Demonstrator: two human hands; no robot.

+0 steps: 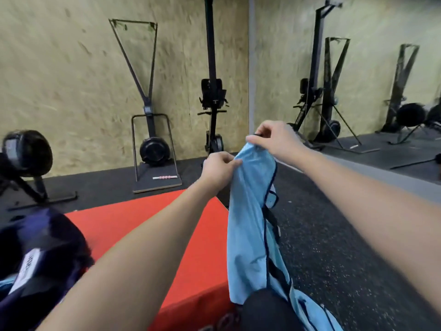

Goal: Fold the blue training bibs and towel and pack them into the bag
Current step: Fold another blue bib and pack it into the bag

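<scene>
A light blue training bib (248, 211) with dark trim hangs lengthwise in front of me, its lower end draped past my dark-clad knee (267, 309). My left hand (219, 170) pinches the bib's upper left edge. My right hand (276, 139) pinches its top, a little higher and to the right. The dark navy bag (40, 263) with a white label lies on the red box at lower left, a bit of light blue cloth showing beside it.
A red padded box (148, 225) stands below my arms on a black speckled rubber floor (334, 235). Rowing machines (212, 91) and ski trainers (145, 103) stand against the chipboard wall, and an air bike (23, 156) stands at the left.
</scene>
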